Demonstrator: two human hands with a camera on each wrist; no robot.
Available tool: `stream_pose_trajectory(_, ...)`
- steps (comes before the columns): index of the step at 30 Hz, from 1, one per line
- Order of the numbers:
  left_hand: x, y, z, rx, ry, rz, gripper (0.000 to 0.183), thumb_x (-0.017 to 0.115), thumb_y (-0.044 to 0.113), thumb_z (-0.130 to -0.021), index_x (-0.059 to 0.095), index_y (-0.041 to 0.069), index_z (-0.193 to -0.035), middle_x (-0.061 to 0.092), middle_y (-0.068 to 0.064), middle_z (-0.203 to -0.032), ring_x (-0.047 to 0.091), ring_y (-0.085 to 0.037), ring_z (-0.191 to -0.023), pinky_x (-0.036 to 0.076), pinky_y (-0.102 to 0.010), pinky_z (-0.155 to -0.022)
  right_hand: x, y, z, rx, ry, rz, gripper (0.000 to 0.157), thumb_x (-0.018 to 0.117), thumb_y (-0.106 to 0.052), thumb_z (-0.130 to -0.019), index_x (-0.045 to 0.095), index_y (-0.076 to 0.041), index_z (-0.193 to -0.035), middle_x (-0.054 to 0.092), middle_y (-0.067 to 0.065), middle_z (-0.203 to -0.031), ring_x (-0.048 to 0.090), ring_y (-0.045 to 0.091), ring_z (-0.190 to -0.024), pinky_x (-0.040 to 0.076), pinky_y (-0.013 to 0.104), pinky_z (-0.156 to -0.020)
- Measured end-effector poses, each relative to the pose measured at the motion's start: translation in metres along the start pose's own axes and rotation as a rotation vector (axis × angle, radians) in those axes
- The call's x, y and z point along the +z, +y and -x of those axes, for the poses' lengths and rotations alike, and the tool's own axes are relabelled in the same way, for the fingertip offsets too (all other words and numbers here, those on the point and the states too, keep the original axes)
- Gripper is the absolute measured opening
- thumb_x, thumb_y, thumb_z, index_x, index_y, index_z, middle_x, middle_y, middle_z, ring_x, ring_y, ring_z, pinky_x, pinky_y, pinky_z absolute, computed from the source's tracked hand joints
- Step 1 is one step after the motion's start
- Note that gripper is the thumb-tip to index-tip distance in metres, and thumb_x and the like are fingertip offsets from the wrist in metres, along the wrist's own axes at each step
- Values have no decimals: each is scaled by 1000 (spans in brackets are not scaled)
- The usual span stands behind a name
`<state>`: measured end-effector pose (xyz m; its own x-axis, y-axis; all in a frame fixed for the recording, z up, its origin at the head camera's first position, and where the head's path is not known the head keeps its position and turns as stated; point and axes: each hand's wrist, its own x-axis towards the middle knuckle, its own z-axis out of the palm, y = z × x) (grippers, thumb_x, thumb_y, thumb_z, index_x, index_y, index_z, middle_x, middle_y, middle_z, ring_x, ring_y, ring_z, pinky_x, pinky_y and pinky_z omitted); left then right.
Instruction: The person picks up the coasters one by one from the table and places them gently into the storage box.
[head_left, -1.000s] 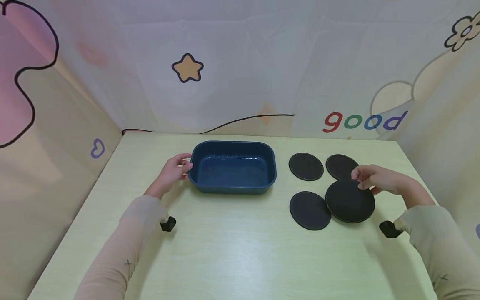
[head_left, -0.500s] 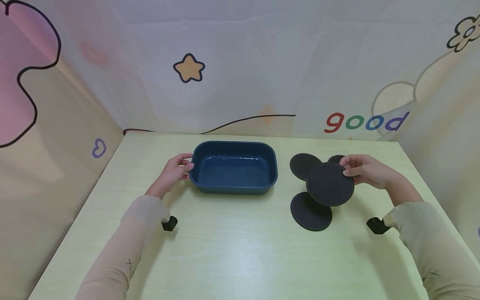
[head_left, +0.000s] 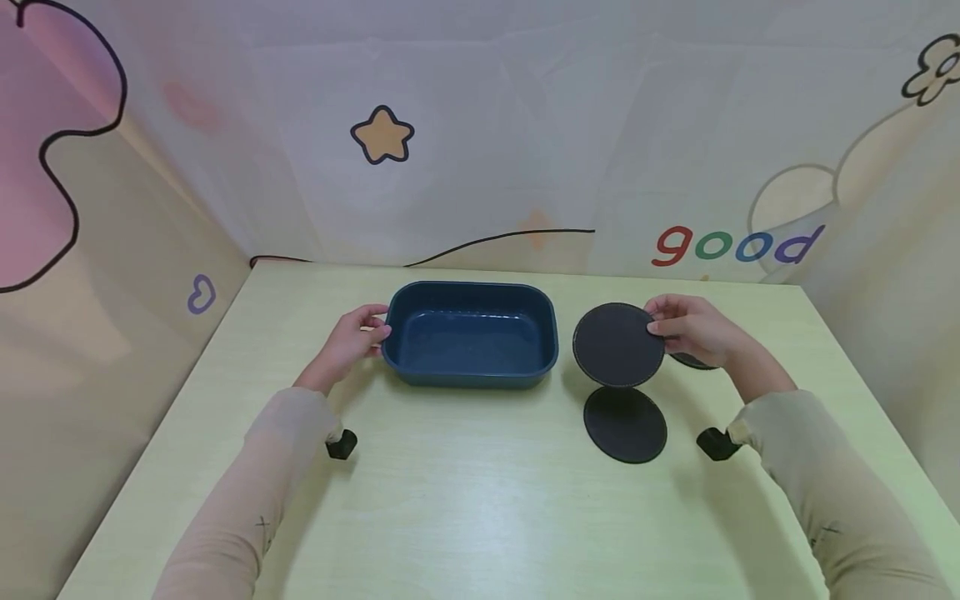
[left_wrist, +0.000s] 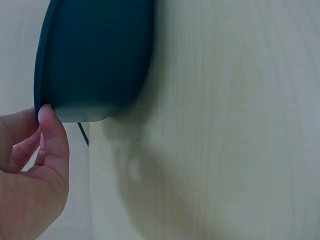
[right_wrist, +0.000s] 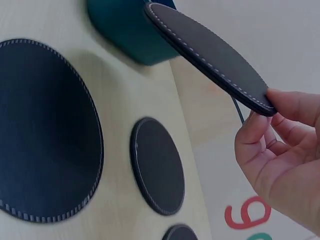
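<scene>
My right hand [head_left: 697, 329] pinches a round black coaster [head_left: 618, 346] at its right edge, thumb on top. In the right wrist view, this coaster is tilted above the table, pale stitching round its edge. A second coaster [head_left: 626, 425] lies flat just in front. The third coaster [right_wrist: 157, 165] is covered by the held one in the head view. Another coaster [head_left: 692, 361] lies partly behind my right hand. My left hand [head_left: 348, 342] pinches the left rim of a dark blue rectangular baking dish [head_left: 468, 381], which stands upright with nothing inside.
A pale wood table [head_left: 465, 492] bears everything. Along its back edge hangs a cloth backdrop [head_left: 495, 150] with a star and coloured letters. Black camera mounts [head_left: 717, 444] stick out below both sleeves.
My right hand has carried the coaster leftward and away from me, from the front right of the group to over the back left coaster. My left hand stays at the dish.
</scene>
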<state>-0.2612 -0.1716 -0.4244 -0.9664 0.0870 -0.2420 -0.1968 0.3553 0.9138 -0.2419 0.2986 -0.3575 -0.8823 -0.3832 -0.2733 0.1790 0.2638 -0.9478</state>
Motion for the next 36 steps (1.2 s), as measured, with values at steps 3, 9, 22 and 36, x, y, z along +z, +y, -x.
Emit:
stream_pose_trajectory(3, 0, 2, 1, 6, -1, -10, 43, 48, 9, -90, 38, 7, -132, 42, -10, -105, 48, -16, -80, 48, -17, -61, 11, -5, -9, -2, 14, -18, 11, 50, -6, -88, 46, -9, -98, 50, -3, -79, 53, 9, -66, 49, 22, -62)
stream_pose_trajectory(9, 1, 5, 1, 13, 1, -15, 43, 48, 8, -90, 39, 6, -132, 43, -13, -110, 48, -15, -80, 48, -17, -60, 33, -13, -29, -2, 19, -68, 11, 50, -5, -88, 46, -9, -98, 50, -3, -77, 54, 8, -64, 48, 22, -61)
stream_pose_trajectory(22, 1, 6, 0, 15, 2, 0, 42, 49, 6, -89, 39, 5, -131, 43, -12, -108, 48, -13, -77, 47, -15, -57, 79, -23, -64, -2, 58, -141, 13, 49, 0, -87, 46, -7, -97, 51, -4, -74, 54, 8, -58, 47, 22, -57)
stream_pose_trajectory(36, 0, 4, 3, 36, 0, 3, 43, 48, 5, -89, 39, 3, -130, 43, -9, -104, 49, -16, -81, 47, -17, -57, 125, -19, -100, 41, 127, -231, 17, 52, 0, -85, 47, -5, -101, 49, -1, -80, 52, 9, -59, 45, 21, -52)
